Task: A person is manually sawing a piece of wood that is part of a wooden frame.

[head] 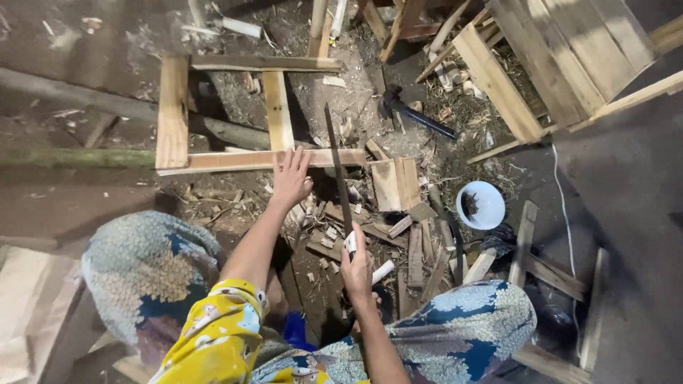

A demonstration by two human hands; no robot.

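Hammer point(413, 114), white bowl point(481, 205), probably nails, scrap offcuts point(398, 183) beside wooden frame point(235, 160)

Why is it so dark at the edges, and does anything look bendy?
In the head view, light falls brightest on the middle, on the wooden frame and white bowl; corners fade to shadow. The wide lens curves the edges. The left hand, right hand and long blade look sharp.
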